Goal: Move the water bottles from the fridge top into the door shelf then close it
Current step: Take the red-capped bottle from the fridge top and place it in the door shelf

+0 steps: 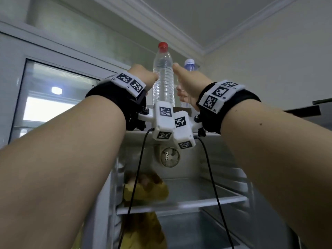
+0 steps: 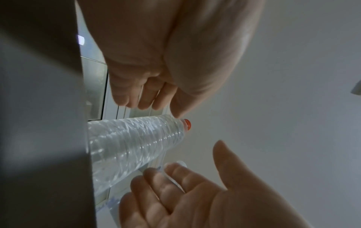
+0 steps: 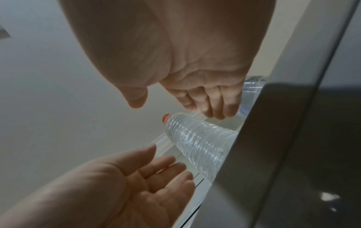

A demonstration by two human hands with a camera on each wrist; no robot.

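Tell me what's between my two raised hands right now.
The clear ribbed plastic bottle with a red cap stands between the left hand and right hand, plainest in the head view.
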